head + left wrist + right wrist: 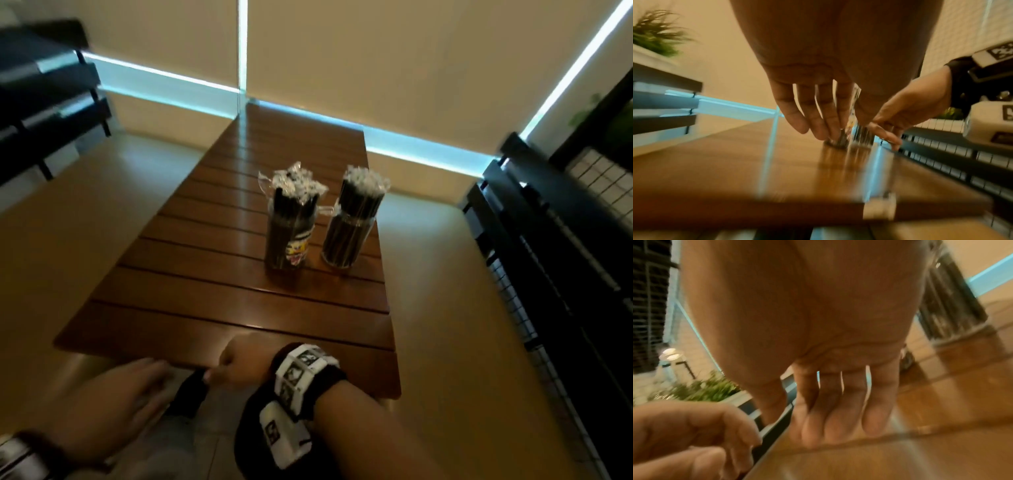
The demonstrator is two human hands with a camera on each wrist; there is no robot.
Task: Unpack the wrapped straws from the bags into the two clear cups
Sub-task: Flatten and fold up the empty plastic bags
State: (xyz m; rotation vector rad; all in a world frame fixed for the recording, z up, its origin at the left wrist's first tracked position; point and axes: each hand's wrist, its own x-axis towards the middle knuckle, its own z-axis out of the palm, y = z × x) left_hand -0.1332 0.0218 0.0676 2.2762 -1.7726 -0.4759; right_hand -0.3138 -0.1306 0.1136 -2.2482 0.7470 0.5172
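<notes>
Two clear cups stand side by side on the wooden table [205, 281]. The left cup [289, 240] holds black wrapped straws with crinkled bag plastic [294, 178] still around them. The right cup [346, 236] holds a bare bundle of wrapped straws [363, 192]. Both hands are far from the cups, at the near table edge. My left hand [150, 380] hovers with relaxed fingers [813, 116] and holds nothing. My right hand [226, 368] reaches down at the edge with straight fingers [834, 410], also holding nothing. The wrist views are blurred.
Tan benches run along both sides of the table. Black slatted backrests [51, 102] stand at the left and right, with a wire grid panel [534, 308] on the right. A dark object [190, 394] lies below the table edge, between my hands.
</notes>
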